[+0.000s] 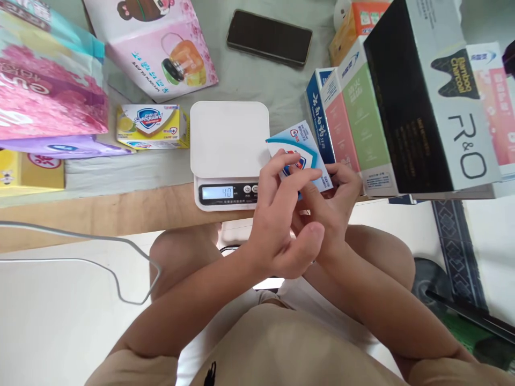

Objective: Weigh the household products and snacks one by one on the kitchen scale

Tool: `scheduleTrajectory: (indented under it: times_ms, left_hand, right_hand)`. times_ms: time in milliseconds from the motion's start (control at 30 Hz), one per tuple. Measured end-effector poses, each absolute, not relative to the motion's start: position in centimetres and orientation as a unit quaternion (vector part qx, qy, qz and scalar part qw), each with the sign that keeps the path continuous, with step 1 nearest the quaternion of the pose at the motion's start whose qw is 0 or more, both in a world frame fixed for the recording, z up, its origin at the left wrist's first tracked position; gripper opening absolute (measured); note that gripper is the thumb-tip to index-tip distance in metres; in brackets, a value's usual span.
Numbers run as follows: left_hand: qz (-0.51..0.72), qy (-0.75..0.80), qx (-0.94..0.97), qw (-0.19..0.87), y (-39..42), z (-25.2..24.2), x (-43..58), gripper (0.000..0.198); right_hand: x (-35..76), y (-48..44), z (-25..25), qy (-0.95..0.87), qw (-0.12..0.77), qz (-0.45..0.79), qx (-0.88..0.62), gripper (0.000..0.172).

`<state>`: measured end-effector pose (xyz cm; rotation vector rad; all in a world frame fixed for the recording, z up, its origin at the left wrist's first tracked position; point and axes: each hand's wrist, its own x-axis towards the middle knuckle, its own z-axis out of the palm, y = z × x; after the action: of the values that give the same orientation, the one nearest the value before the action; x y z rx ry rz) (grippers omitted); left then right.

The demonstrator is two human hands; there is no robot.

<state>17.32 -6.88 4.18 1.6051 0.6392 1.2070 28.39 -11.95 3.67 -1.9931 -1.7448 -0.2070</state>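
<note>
The small blue and white cardboard soap box (301, 155) sits in the person's hands just to the right of the white square digital kitchen scale (229, 136), its near corner overlapping the scale's right edge. The box is flat, with a curved teal band and a red-and-blue shield emblem on its face, and it is tilted up off the table. The right hand (340, 201) is closed around its lower right end. The left hand (281, 220) is loosely open, with its fingertips laid across the box's face and the thumb lifted clear.

The scale's platform is bare and its display is lit. It stands on a pale grey-green cloth (257, 80) over a light wooden tabletop (100, 214), at the front edge. Left of the scale lies a yellow soap box (153, 126), and farther left a pink plastic bag (48, 91). Behind the scale are a pink carton printed with a teapot (156, 48) and a black phone (269, 37). To the right of the scale is a row of long toothpaste boxes, the largest one black and white (422, 107). Below the scale, a white cable (100, 257) runs over the pale floor.
</note>
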Motion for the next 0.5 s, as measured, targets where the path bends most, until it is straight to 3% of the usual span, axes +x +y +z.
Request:
scheduleTrajectory:
  times_ms: [100,233,500]
  left_hand:
    - [0.507,0.254,0.674,0.474,-7.2,3.8,18.0,0.046]
    - [0.501,0.245,0.685,0.468,-7.2,3.3,18.5,0.049]
    - [0.484,0.206,0.718,0.456,-6.3,3.3,18.7,0.04]
  right_hand:
    - [27.9,-12.0,4.1,-0.607,0.239,-0.167,-0.739,0.039]
    - [28.1,-12.4,3.9,-0.615,0.208,-0.193,-0.736,0.033]
    - [27.4,-14.4,4.7,-0.668,0.093,-0.067,-0.736,0.046]
